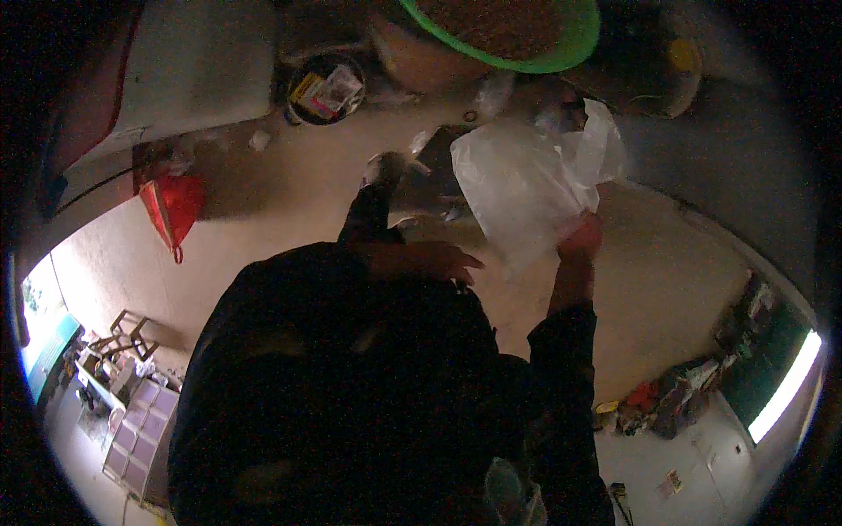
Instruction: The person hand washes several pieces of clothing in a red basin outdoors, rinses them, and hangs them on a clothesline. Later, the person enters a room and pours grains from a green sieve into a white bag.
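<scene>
My right hand [581, 237], slightly blurred, grips the lower right edge of a whitish translucent plastic bag [516, 177]. The bag spreads out beyond the hand, above the floor, with a crumpled flap at its upper right. Close in front of my dark clothing, my left hand [450, 262] reaches across my body with its fingers loosely extended. Nothing shows in it. Past the left hand, a shoe [383, 169] at the end of a dark trouser leg rests on the floor.
A green-rimmed basin [523, 64] of brown granular material stands at the top. A round container [327, 89] holds packets. On the left are a red dustpan-like object [174, 207] and a wooden stool [131, 333]. A cluttered heap [671, 394] lies at the right.
</scene>
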The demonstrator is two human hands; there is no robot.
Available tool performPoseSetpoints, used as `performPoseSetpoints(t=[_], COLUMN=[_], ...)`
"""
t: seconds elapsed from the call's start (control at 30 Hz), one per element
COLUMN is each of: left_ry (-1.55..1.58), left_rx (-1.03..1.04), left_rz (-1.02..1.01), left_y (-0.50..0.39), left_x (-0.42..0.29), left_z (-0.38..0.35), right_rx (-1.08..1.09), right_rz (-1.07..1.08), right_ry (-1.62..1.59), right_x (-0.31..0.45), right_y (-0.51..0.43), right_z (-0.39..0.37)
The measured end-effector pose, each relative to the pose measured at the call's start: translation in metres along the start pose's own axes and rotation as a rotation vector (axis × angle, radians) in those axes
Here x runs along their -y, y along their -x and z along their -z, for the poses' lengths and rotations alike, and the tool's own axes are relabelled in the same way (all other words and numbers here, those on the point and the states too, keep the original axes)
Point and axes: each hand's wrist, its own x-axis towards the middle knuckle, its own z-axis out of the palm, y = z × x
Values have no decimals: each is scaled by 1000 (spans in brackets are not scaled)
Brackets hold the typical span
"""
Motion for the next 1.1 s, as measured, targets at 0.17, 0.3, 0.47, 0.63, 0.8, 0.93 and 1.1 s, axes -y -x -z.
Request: performPoseSetpoints(t=[0.17, 0.3, 0.47, 0.63, 0.8, 0.93, 1.1], left_ry=[248, 424, 568, -263, 546, 298, 199], left_rx=[-411, -633, -810, -685, -951, -895, -791], left_rz=[166, 166, 459, 588, 355, 437, 629], left_y=[-2, -4, -9, 18, 51, 75, 110], left_x=[5, 6, -28, -55, -67, -77, -80], left_z=[49, 94, 117, 123, 137, 148, 153], right_rx=[0, 144, -45, -193, -21, -33, 234], right_rz=[78, -194, -23, -42, 57, 16, 40], right_ry=[456, 237, -230, -1070, -662, -1623, -1333], right_x=[-8, -9, -43, -96, -77, -40, 8], right_y=[20, 41, 45, 40, 37, 9, -44], right_z=[55, 80, 63, 25, 33, 79, 74])
